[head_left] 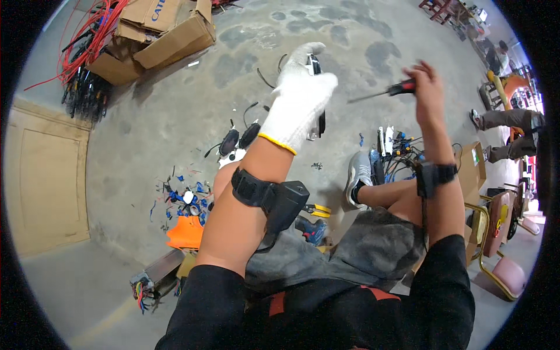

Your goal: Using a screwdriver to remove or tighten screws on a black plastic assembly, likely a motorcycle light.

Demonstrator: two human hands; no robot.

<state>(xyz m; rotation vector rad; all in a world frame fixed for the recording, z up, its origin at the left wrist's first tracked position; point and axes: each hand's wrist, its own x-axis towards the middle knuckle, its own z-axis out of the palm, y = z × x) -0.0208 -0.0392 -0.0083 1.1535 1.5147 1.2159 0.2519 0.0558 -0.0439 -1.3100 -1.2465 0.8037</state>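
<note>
My left hand [296, 96], in a white glove with a yellow cuff, is raised and closed round a black and silver device [315, 65], mostly hidden by the glove. To its right my bare right hand [428, 96] grips a red and black screwdriver [401, 87], whose thin shaft points left toward the device. Beyond my left wrist lie black oval parts with leads [230, 140]. Yellow-handled pliers [318, 210] and a blue and black power tool [312, 232] are on the floor by my legs.
Cardboard boxes [169, 41] and red cables [67, 35] sit upper left. Blue connectors [178, 195], an orange plastic piece [182, 233] and a metal unit with wires [154, 273] lie lower left. More cables [396, 160], chairs [506, 274] and another person's legs [507, 121] are at right.
</note>
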